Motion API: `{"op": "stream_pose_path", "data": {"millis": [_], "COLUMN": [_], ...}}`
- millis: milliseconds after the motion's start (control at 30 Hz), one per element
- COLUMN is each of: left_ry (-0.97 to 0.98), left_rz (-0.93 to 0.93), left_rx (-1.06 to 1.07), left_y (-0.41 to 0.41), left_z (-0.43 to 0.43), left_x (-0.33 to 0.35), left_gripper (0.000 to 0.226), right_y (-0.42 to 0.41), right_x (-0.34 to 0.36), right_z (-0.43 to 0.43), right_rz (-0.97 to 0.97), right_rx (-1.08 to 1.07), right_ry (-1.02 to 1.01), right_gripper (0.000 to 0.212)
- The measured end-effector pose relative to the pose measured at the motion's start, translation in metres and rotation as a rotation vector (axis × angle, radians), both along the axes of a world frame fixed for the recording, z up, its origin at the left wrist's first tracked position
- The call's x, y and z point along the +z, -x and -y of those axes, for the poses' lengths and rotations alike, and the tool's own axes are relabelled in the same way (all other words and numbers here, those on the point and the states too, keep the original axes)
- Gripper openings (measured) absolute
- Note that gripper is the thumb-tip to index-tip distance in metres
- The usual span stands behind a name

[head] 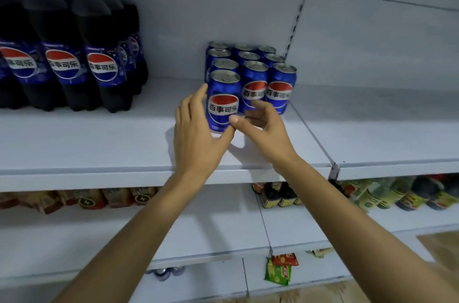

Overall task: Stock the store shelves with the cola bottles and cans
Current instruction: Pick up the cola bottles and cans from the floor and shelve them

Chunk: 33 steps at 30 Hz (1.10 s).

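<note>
Several blue cola cans (258,71) stand in rows on the upper white shelf (99,143). The front-left can (223,94) stands upright, a little ahead of its neighbours. My left hand (196,138) lies flat against its left side, fingers straight, with the thumb reaching under its front. My right hand (265,129) is open in front of the cans, its thumb tip touching the front can's lower label and its fingers curled near the middle front can. Several dark cola bottles (62,54) with blue labels stand at the shelf's left.
Bare shelf lies between the bottles and the cans, and to the right past a slotted upright (295,19). The shelf below holds snack packets (92,199) and dark sauce bottles (278,196). Lower down are green and red packets (278,270) and can tops (164,273).
</note>
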<state>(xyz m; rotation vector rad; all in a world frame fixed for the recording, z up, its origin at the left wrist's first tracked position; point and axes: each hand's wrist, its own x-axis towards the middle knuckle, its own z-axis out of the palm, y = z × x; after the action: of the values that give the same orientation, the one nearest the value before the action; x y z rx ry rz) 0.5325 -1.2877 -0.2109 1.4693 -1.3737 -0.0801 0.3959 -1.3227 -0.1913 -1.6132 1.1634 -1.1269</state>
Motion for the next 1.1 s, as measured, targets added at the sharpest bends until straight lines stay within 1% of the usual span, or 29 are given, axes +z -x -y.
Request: {"op": "stream_pose_path", "data": {"millis": [67, 133, 200, 267, 400, 500, 567, 633, 733, 800, 867, 933, 1000, 1100], "left_ry": [0.119, 0.141, 0.115, 0.08, -0.022, -0.104, -0.167, -0.256, -0.444, -0.613, -0.823, -0.967, -1.077, -1.27], "left_rz": [-0.021, -0.003, 0.018, 0.029, 0.114, 0.166, 0.204, 0.203, 0.193, 0.209, 0.221, 0.229, 0.204, 0.145], "left_rx": [-0.088, -0.18, -0.302, -0.428, -0.618, -0.743, -0.797, -0.835, -0.894, -0.869, -0.821, -0.811, -0.799, -0.744], "left_y": [0.017, 0.038, 0.066, 0.104, 0.192, 0.264, 0.312, 0.36, 0.421, 0.447, 0.461, 0.465, 0.463, 0.46], "left_z": [-0.021, -0.036, -0.049, -0.06, -0.085, -0.103, -0.116, -0.129, -0.147, -0.159, -0.174, -0.19, -0.202, -0.208], "left_x": [-0.006, -0.012, -0.017, -0.021, -0.04, -0.058, -0.071, -0.088, -0.128, -0.165, -0.205, -0.248, -0.296, -0.38], "left_gripper": [0.065, 0.056, 0.052, 0.047, 0.044, 0.041, 0.043, 0.049, 0.067, 0.078, 0.084, 0.085, 0.086, 0.088], "right_y": [0.022, 0.05, 0.083, 0.124, 0.217, 0.29, 0.337, 0.385, 0.452, 0.49, 0.521, 0.545, 0.561, 0.571], "right_x": [-0.003, -0.01, -0.02, -0.03, -0.052, -0.07, -0.083, -0.096, -0.122, -0.142, -0.173, -0.212, -0.262, -0.358], "right_z": [-0.024, -0.05, -0.078, -0.105, -0.153, -0.187, -0.208, -0.227, -0.247, -0.254, -0.259, -0.262, -0.261, -0.258], "right_rz": [0.068, 0.109, 0.119, 0.147, 0.125, 0.119, 0.124, 0.126, 0.108, 0.093, 0.081, 0.07, 0.061, 0.025], "right_rx": [0.028, 0.068, 0.035, -0.059, -0.2, -0.252, -0.264, -0.262, -0.278, -0.308, -0.353, -0.384, -0.398, -0.428], "right_ry": [-0.04, -0.041, -0.013, -0.007, -0.108, -0.19, -0.239, -0.31, -0.427, -0.504, -0.594, -0.682, -0.783, -0.925], "right_gripper": [0.056, 0.05, 0.041, 0.035, 0.035, 0.038, 0.035, 0.038, 0.039, 0.045, 0.052, 0.052, 0.045, 0.036]}}
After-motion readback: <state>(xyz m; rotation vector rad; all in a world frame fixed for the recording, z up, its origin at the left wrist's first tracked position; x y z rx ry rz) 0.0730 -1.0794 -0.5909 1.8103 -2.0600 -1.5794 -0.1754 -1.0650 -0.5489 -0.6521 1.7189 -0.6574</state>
